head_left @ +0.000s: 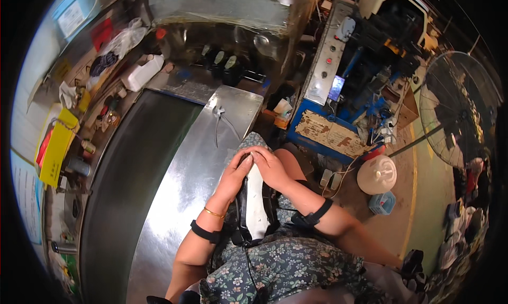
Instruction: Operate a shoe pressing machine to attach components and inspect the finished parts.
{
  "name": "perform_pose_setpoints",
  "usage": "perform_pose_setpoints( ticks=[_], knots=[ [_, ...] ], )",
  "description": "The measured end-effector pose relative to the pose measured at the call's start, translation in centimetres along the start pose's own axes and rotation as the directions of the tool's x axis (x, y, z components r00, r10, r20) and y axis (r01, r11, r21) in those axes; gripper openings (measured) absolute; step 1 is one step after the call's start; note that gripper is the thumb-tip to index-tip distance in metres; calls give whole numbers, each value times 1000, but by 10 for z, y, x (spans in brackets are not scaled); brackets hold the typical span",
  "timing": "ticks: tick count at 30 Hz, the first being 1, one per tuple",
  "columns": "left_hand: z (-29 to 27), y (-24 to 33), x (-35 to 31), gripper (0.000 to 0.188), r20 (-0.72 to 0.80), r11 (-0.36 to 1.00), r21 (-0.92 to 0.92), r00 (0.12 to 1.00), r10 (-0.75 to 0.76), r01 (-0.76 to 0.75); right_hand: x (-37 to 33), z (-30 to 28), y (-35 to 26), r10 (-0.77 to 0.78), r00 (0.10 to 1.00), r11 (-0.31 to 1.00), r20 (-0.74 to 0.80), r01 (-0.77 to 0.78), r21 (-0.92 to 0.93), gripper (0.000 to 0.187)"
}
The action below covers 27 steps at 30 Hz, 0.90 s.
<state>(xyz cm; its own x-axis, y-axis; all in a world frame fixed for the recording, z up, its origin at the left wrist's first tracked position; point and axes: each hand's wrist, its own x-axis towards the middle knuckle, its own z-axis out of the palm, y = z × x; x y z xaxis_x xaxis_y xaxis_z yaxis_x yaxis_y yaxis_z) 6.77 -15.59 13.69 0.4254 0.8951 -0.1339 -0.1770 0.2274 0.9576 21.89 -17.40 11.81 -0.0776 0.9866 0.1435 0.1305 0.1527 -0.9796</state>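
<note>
A shoe upper with a long white insole (pixel 256 203) rests on my lap, bottom side up, with dark material along both edges. Both hands are closed round its far end. My left hand (pixel 236 172) grips the left side, and my right hand (pixel 269 168) wraps the right side. The thumbs meet over the tip of the white insole, so that end is mostly covered. Beyond my hands, a pair of lasting pincers (pixel 222 125) lies on the metal tabletop (pixel 182 169), touched by neither hand.
A dark conveyor belt (pixel 135 166) runs left of the metal top. Several dark shoes (pixel 218 60) stand at the far end. A blue machine (pixel 330 129) is at the right, near a plastic jug (pixel 377 174), a blue basket (pixel 382 202) and a large fan (pixel 460 113).
</note>
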Motion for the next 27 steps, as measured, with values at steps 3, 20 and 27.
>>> perform_pose_setpoints(
  ticks=[3, 20, 27],
  knots=[
    [0, -2, 0, 32, 77, 994, 19, 991, 109, -110, 2, -15, -11, 91, 986, 956, 138, -125, 265, 32],
    [58, 45, -57, 67, 353, 656, 566, 866, 354, -499, -40, -84, -31, 52, 957, 515, 287, -272, 813, 58],
    [48, 43, -38, 42, 658, 815, 235, 704, 268, -529, -137, -164, -45, 552, 722, 519, 418, -689, 505, 53]
  ],
)
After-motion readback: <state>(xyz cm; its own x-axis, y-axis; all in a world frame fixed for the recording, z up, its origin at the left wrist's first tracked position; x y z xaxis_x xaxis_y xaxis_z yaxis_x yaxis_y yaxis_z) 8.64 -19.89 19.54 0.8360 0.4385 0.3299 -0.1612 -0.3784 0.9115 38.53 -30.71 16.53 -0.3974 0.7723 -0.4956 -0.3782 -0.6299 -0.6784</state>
